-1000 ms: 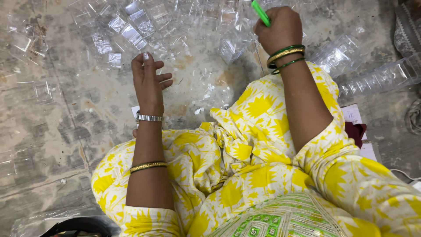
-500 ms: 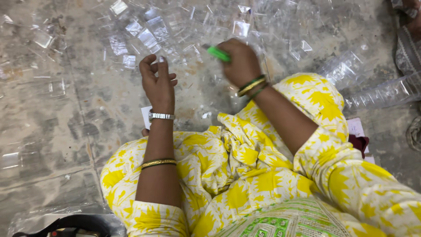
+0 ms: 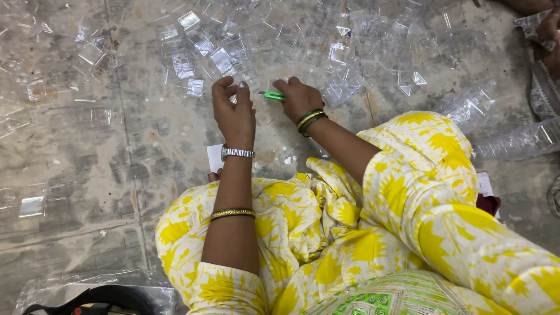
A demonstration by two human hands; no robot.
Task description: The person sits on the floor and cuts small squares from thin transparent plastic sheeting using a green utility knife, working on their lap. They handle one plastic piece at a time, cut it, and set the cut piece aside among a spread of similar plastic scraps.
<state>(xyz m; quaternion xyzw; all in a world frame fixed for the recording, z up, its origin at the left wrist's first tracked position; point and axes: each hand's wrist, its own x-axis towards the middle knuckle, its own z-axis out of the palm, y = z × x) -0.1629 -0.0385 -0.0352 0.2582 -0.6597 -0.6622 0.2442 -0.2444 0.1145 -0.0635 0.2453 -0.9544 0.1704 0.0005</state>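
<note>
Gripping a green cutter (image 3: 273,95) lying level, tip pointing left, right hand (image 3: 300,98) clenched; left hand (image 3: 234,111) loosely curled, empty.

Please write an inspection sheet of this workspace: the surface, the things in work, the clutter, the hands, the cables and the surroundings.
Surface: grey, stained concrete floor; the person sits on it.
Job's things: green-handled tool in the right hand; many small clear plastic pieces spread in front.
Clutter: white paper scrap beside the left wrist; clear plastic sheet and a black object at the lower left; stacked clear containers at the right.
Hands: left hand curled with fingertips together, whether it holds a piece cannot be told; right hand shut on the tool.
Cables: nothing seen.
Surroundings: another person's hand at the upper right edge.
</note>
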